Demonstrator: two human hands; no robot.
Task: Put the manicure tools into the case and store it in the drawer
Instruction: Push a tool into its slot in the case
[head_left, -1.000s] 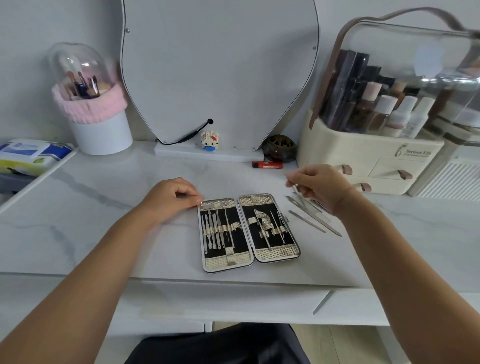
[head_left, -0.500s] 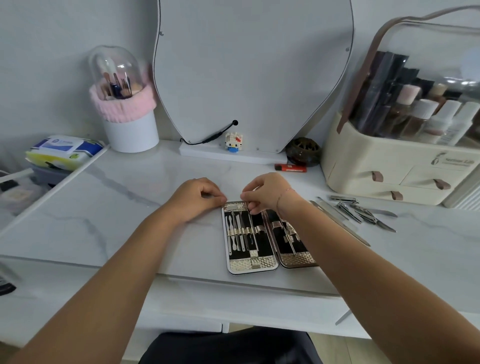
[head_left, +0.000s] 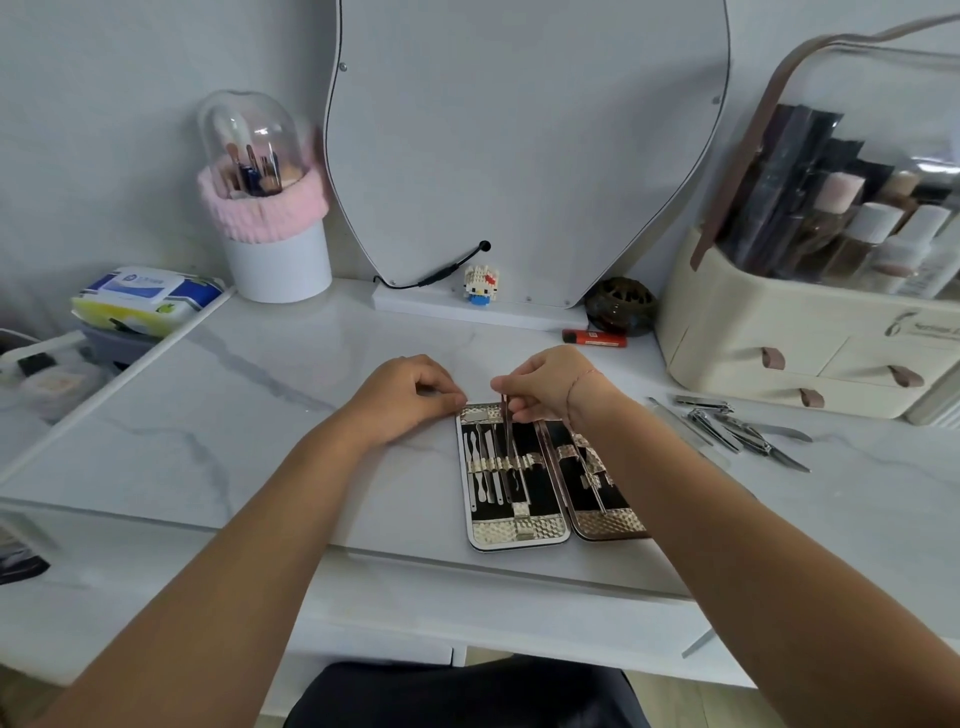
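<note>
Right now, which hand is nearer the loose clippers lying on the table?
Right. The right hand, pinching a thin tool over the case, is left of the clippers; the left hand lies farther left, at the case's top-left corner.

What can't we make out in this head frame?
Head view only.
Right half of case: slots mostly behind the right forearm.
Fingertips of left hand: curled under at the case corner, grip unclear.
Tip of thin tool, pinched by right hand: lost among stowed tools, seating unclear.
Count of loose tools: small, overlapping.
Far side of organizer: cut off by right edge.
</note>
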